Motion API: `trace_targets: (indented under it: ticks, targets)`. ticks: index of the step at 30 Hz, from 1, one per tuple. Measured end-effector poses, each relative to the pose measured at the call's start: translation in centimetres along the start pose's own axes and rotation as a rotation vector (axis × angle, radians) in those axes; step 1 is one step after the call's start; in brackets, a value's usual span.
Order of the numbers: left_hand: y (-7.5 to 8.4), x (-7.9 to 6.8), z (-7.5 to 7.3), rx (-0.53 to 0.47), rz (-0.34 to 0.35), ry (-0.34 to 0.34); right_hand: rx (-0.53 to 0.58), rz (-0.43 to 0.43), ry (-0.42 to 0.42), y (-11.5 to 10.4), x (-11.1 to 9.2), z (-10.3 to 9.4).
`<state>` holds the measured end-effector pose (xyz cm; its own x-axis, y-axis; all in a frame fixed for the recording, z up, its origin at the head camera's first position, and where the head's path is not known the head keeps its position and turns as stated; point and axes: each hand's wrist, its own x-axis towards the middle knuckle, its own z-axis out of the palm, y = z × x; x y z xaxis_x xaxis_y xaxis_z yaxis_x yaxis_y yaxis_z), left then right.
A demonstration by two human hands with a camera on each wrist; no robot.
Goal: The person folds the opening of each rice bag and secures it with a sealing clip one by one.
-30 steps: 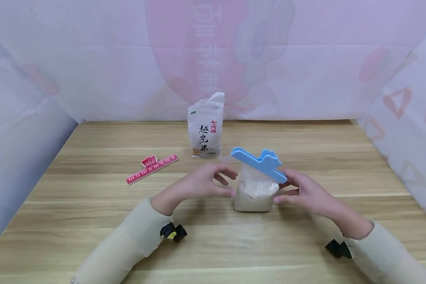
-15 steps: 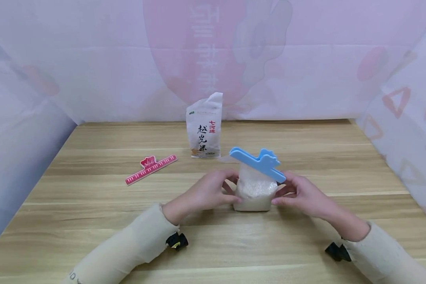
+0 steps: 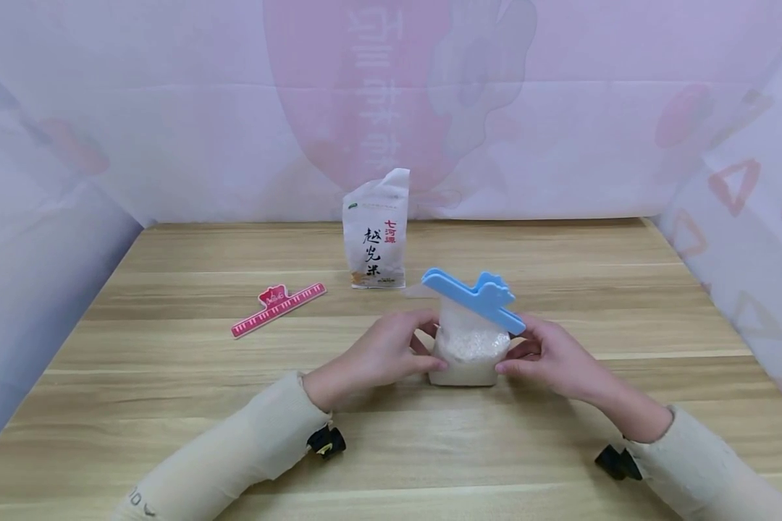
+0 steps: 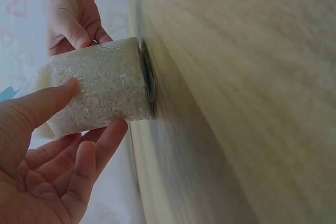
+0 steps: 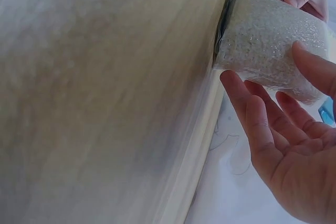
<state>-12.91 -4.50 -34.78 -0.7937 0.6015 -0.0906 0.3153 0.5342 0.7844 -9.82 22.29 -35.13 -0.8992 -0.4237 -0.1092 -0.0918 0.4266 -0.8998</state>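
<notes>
A clear plastic bag of rice [image 3: 467, 356] stands upright on the table, its top crossed by a blue sealing clip [image 3: 474, 299] that slants down to the right. My left hand [image 3: 386, 350] holds the bag's left side, thumb on the front and fingers round the side. On the opposite side my right hand [image 3: 559, 362] grips it the same way, just under the clip's lower end. Up close in the left wrist view, the rice bag [image 4: 102, 85] shows a dark base close against the wood. The right wrist view shows the right thumb on the bag [image 5: 273, 40] with fingers beneath.
Behind the clipped bag stands a white paper rice bag [image 3: 376, 235] with black and red characters. A pink clip [image 3: 279, 310] with a piano-key pattern lies to the left. Printed cloth [image 3: 202, 145] walls the wooden table [image 3: 169, 405] at the back and sides.
My left hand has moved right, from beside the rice bag to holding its left side. The right hand has stayed at the right side. Bag and clip have barely moved.
</notes>
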Motion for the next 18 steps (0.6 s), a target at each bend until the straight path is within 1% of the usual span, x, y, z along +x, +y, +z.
trace_targets:
  ticks: [8,14,18]
  targets:
    - [0.1,0.8,0.0,0.037,0.049,0.009,-0.007,0.007,0.028,0.3,0.0,-0.3]
    - [0.0,1.6,0.0,0.081,0.087,0.019,0.006,0.016,0.029,0.6,0.2,-0.9]
    - [0.0,1.9,-0.1,0.084,0.089,0.012,-0.003,0.019,0.037,0.9,0.3,-1.2]
